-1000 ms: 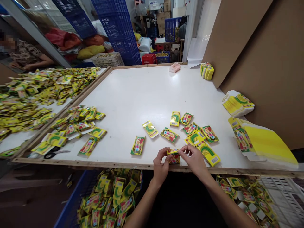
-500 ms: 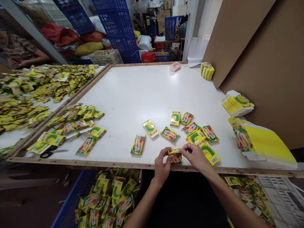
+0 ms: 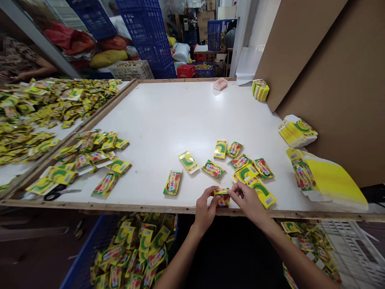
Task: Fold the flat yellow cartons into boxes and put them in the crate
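Observation:
At the table's front edge, a small yellow, green and red printed box [image 3: 222, 198] stands in my hands. My left hand [image 3: 207, 208] grips it from the left, thumb on its near face and fingers round the far side. The fingertips of my right hand [image 3: 246, 200] are pinched at the box's upper right corner. Just beyond my right hand lies a loose group of similar boxes, among them a yellow one with a barcode [image 3: 262, 193]. A tilted printed box [image 3: 213, 169] and a yellow box [image 3: 188, 162] lie farther off; another box [image 3: 173, 183] lies to the left.
Fanned stacks of flat cartons [image 3: 337, 176] lie at right beside brown cardboard [image 3: 327, 80]. Black scissors [image 3: 55, 192] and a heap of boxes [image 3: 99, 150] are at left. A blue crate [image 3: 81, 253] full of boxes stands below. A person [image 3: 24, 60] sits at far left.
Both hands stay at the small box, with the right fingertips still at its upper right corner. The whole view has shifted slightly.

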Action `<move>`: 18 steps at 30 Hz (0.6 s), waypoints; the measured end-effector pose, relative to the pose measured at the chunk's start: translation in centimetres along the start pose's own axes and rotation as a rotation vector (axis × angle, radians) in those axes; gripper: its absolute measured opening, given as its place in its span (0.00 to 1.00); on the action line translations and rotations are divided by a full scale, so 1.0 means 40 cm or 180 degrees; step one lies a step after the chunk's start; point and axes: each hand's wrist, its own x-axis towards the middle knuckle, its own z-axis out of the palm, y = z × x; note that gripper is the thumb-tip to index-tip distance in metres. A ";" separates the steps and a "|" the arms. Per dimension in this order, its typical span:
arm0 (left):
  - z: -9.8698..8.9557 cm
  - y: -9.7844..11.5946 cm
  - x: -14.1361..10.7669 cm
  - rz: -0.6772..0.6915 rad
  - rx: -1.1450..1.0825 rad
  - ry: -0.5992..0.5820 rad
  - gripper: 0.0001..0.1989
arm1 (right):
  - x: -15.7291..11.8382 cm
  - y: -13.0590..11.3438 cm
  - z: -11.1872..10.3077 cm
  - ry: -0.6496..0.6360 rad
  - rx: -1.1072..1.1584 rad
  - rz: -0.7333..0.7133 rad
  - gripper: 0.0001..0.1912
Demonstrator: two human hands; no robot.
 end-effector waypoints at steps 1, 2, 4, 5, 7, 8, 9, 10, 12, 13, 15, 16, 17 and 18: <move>-0.001 0.001 0.001 0.0004 0.0003 -0.0003 0.12 | -0.001 0.006 0.004 0.0053 0.0060 -0.0086 0.12; -0.002 0.002 0.003 0.0008 0.0010 -0.0012 0.12 | -0.002 0.011 0.006 0.0108 0.0118 -0.0213 0.11; -0.003 0.005 0.005 0.0007 0.0010 -0.0040 0.10 | -0.002 0.022 0.010 0.0136 0.0226 -0.0518 0.09; -0.004 0.006 0.006 0.0003 -0.0003 -0.0054 0.10 | -0.001 0.026 0.010 0.0116 0.0277 -0.0638 0.09; -0.005 0.007 0.007 -0.0012 -0.0048 -0.0083 0.09 | 0.001 0.032 0.008 0.0081 0.0374 -0.0733 0.08; -0.005 0.007 0.007 -0.0021 -0.0065 -0.0084 0.09 | 0.002 0.033 0.006 0.0072 0.0410 -0.0727 0.07; -0.005 0.007 0.008 -0.0030 -0.0074 -0.0086 0.09 | 0.003 0.034 0.004 0.0061 0.0436 -0.0708 0.07; -0.005 0.007 0.009 -0.0039 -0.0079 -0.0085 0.09 | 0.005 0.034 0.003 0.0051 0.0459 -0.0688 0.07; -0.005 0.007 0.010 -0.0060 -0.0096 -0.0082 0.09 | 0.008 0.033 0.000 0.0002 0.0513 -0.0652 0.08; -0.005 0.007 0.011 -0.0074 -0.0113 -0.0087 0.09 | 0.010 0.034 0.000 -0.0025 0.0541 -0.0637 0.08; -0.006 0.007 0.013 -0.0098 -0.0147 -0.0114 0.09 | 0.015 0.036 -0.001 -0.0093 0.0601 -0.0604 0.08; -0.007 0.008 0.013 -0.0109 -0.0158 -0.0119 0.09 | 0.017 0.038 -0.002 -0.0141 0.0635 -0.0579 0.08; -0.007 0.010 0.014 -0.0118 -0.0164 -0.0123 0.09 | 0.019 0.040 -0.002 -0.0202 0.0677 -0.0544 0.08; -0.008 0.011 0.015 -0.0126 -0.0167 -0.0126 0.09 | 0.020 0.043 -0.003 -0.0271 0.0728 -0.0500 0.08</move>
